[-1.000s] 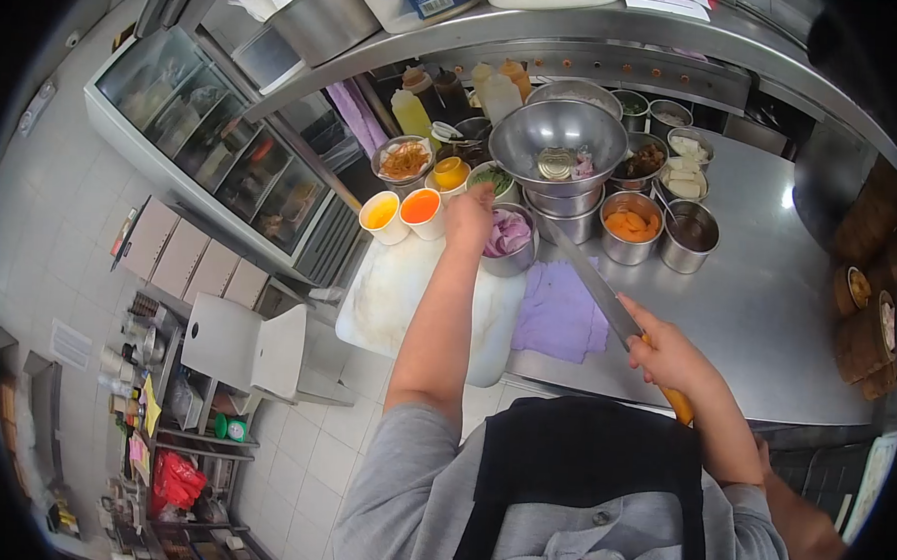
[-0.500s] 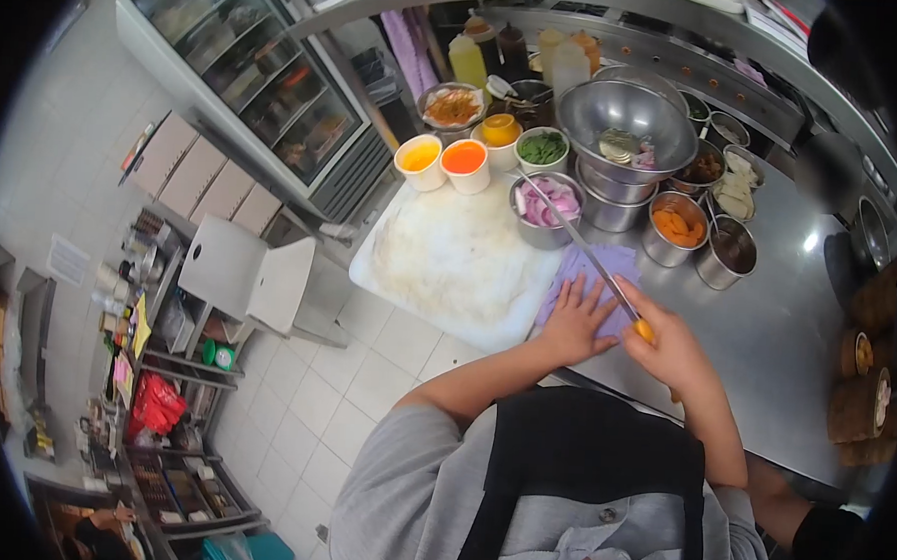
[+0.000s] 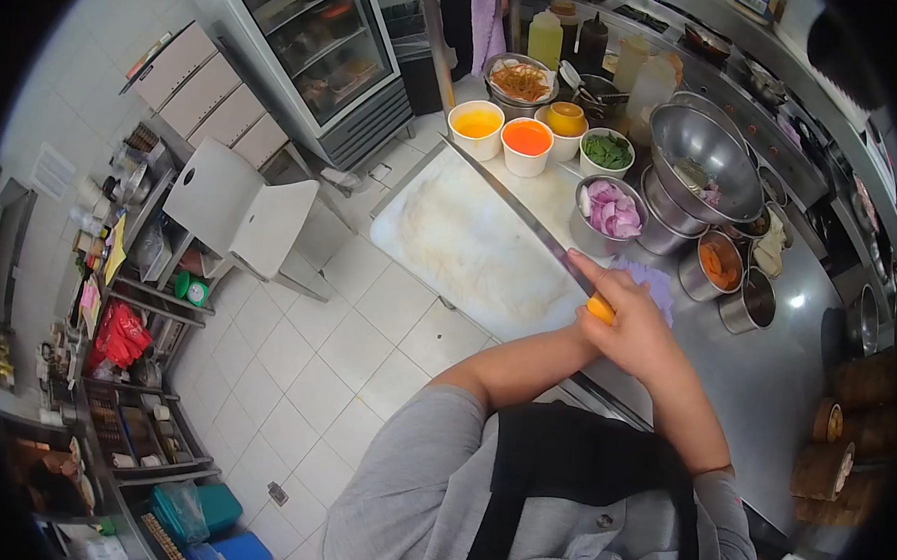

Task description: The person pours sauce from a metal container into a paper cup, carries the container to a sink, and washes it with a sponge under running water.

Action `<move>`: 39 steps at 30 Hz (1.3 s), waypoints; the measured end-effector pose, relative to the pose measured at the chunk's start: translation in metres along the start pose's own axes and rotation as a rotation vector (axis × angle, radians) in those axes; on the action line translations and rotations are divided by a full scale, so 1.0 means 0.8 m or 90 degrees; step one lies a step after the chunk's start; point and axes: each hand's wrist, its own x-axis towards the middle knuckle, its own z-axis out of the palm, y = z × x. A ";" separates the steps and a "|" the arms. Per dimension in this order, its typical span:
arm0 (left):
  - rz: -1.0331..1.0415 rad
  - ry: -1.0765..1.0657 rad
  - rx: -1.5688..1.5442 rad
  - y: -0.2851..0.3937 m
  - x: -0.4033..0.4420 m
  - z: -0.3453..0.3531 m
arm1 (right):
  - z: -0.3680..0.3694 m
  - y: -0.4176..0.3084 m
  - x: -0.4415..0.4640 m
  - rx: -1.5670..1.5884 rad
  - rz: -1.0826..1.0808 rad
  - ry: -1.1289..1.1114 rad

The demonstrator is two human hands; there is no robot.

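In my right hand (image 3: 627, 318) is a long knife (image 3: 531, 222) with a yellow handle, my fingers wrapped round it. The blade points up and left over the white cutting board (image 3: 460, 250), its tip near the cup of yellow sauce (image 3: 475, 123). My left forearm (image 3: 535, 362) reaches under my right hand, which hides the left hand and its fingers. Beyond them a purple cloth (image 3: 654, 284) lies on the steel counter (image 3: 754, 393). A metal pot of cut purple onion (image 3: 612, 209) stands at the board's right edge.
Along the back are a cup of orange sauce (image 3: 527, 143), a cup of green leaves (image 3: 606, 152), squeeze bottles (image 3: 545, 39) and a large steel bowl (image 3: 704, 151). Bamboo steamers (image 3: 823, 469) stand at the right. A white chair (image 3: 217, 205) is off to the left.
The knife has swung left over the board with my right hand. My left hand, earlier spread on the purple cloth, is now covered by the right. The camera view has shifted.
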 end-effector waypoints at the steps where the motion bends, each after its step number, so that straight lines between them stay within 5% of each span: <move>1: -0.007 0.012 -0.015 -0.001 -0.002 0.006 | -0.001 -0.005 0.003 0.002 0.042 -0.017; 7: 0.000 0.144 -0.318 -0.025 -0.022 0.030 | -0.011 -0.001 0.000 0.025 0.028 0.045; 8: -0.031 0.181 -0.494 -0.037 -0.032 0.025 | -0.016 0.000 0.000 0.030 0.000 0.080; 10: -0.352 0.316 -1.178 0.014 -0.070 -0.063 | -0.026 0.002 -0.001 0.010 0.003 0.110; 12: -0.139 0.342 -1.335 -0.010 -0.092 -0.098 | -0.025 0.006 -0.002 -0.003 0.013 0.142; 16: 0.023 0.327 -1.434 -0.013 -0.119 -0.140 | 0.020 0.026 0.016 -0.159 0.088 0.073; 19: -0.107 0.242 -1.253 -0.022 -0.128 -0.124 | 0.078 0.042 0.019 -0.187 0.100 -0.014; 21: -0.215 0.599 -0.896 0.010 -0.107 -0.113 | 0.088 0.039 0.014 -0.173 0.112 -0.046; 23: -0.281 0.628 -0.939 -0.005 -0.119 -0.110 | 0.078 0.023 0.005 -0.259 -0.032 -0.110; 26: -0.363 0.787 -0.892 -0.041 -0.136 -0.124 | 0.071 0.027 -0.007 -0.227 -0.021 -0.140; 29: -0.383 0.908 -0.812 -0.101 -0.175 -0.178 | 0.050 0.032 -0.032 -0.140 -0.002 -0.170; 31: -0.233 0.975 -0.668 -0.137 -0.202 -0.215 | 0.033 0.047 -0.054 -0.089 0.008 -0.165; 35: -0.264 0.835 -0.394 -0.176 -0.218 -0.296 | -0.001 0.082 -0.103 0.011 0.109 -0.106; 37: -0.485 0.621 -0.271 -0.214 -0.198 -0.309 | -0.014 0.090 -0.121 0.026 0.139 -0.068; 38: -0.540 0.536 0.056 -0.310 -0.195 -0.294 | -0.019 0.093 -0.126 0.049 0.148 -0.031; 39: -0.746 0.416 0.387 -0.338 -0.177 -0.269 | -0.023 0.093 -0.130 0.072 0.157 0.007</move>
